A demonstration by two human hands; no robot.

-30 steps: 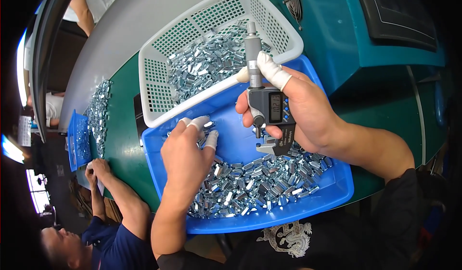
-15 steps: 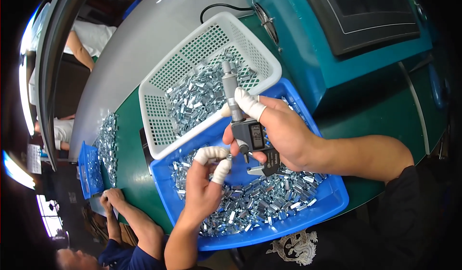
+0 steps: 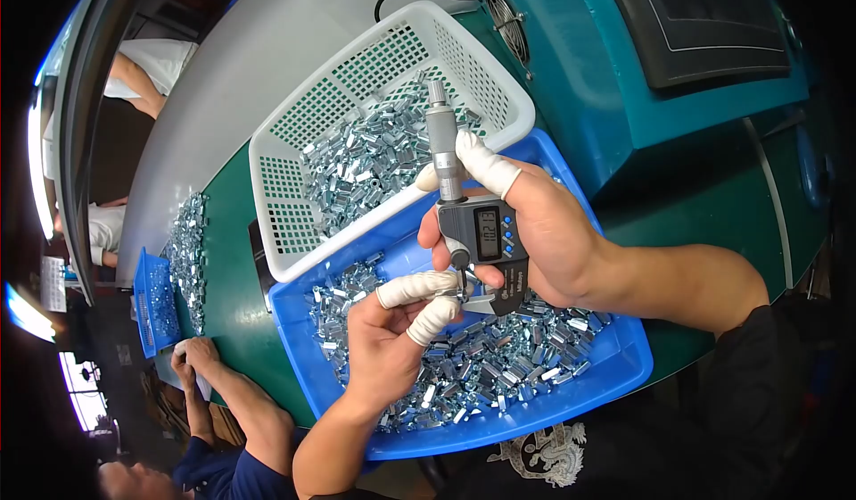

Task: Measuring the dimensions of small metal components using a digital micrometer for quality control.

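A digital micrometer (image 3: 474, 223), grey with a small display and blue buttons, is gripped in my right hand (image 3: 557, 232). Its thimble points up and away; white finger cots cover my right thumb and a fingertip at the sleeve. My left hand (image 3: 392, 335), in white finger cots, pinches a small metal hex piece (image 3: 461, 297) between thumb and forefinger. The piece sits at the micrometer's jaw gap; my fingers hide most of it. Beneath both hands lies a blue tray (image 3: 299, 371) with many shiny hex metal pieces (image 3: 499, 371).
A white perforated basket (image 3: 278, 232) of similar pieces rests against the tray's far side. At right stands a teal machine (image 3: 615, 90). Leftward are a pile of metal pieces (image 3: 189, 268), a small blue basket (image 3: 144, 322) and a co-worker's hands (image 3: 194, 353).
My left hand has moved right and slightly up, bringing the hex piece into the micrometer's jaw gap. The micrometer has shifted a little to the right in view.
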